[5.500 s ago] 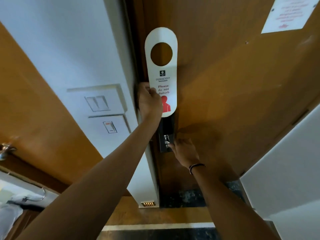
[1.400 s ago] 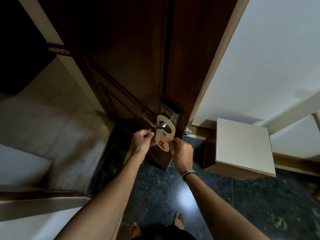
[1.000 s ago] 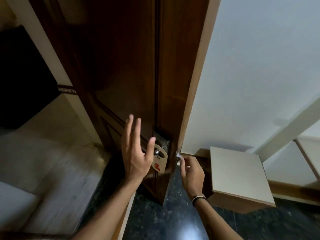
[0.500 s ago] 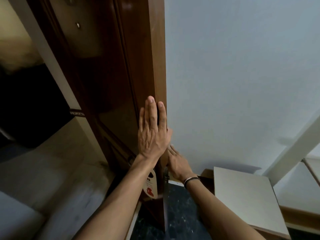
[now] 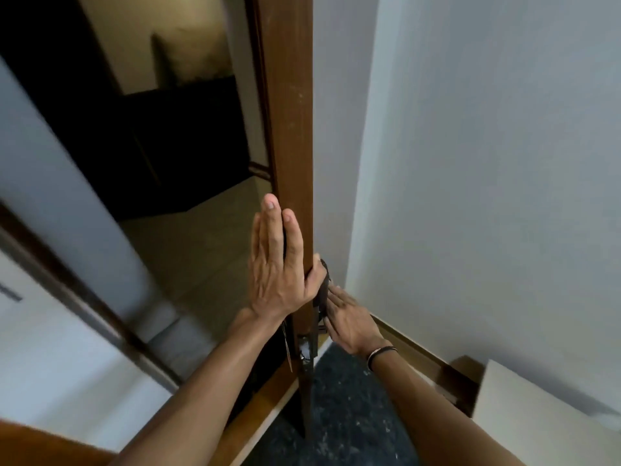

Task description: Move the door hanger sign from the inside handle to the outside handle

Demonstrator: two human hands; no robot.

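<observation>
The brown door (image 5: 292, 129) stands edge-on in the middle of the view. My left hand (image 5: 279, 264) lies flat on its outer face, fingers straight up, thumb hooked round the edge. Below that wrist the door hanger sign (image 5: 286, 346) shows only as a thin pale sliver hanging on the outer side; the outside handle is hidden. On the inner side my right hand (image 5: 351, 322) rests with fingers spread beside the dark inside lock plate (image 5: 322, 290), holding nothing. The latch plate (image 5: 305, 351) shows on the door's edge.
A white wall (image 5: 487, 163) runs close on the right, with a pale cabinet top (image 5: 537, 418) at the lower right. The dark speckled floor (image 5: 339, 418) lies under the door. A dim corridor (image 5: 188, 230) opens beyond, and the door frame (image 5: 84, 304) crosses at the left.
The sign went from my left hand onto the outside handle and both hands let it go. Since then the door has turned edge-on, and my left hand has settled on its outer face.
</observation>
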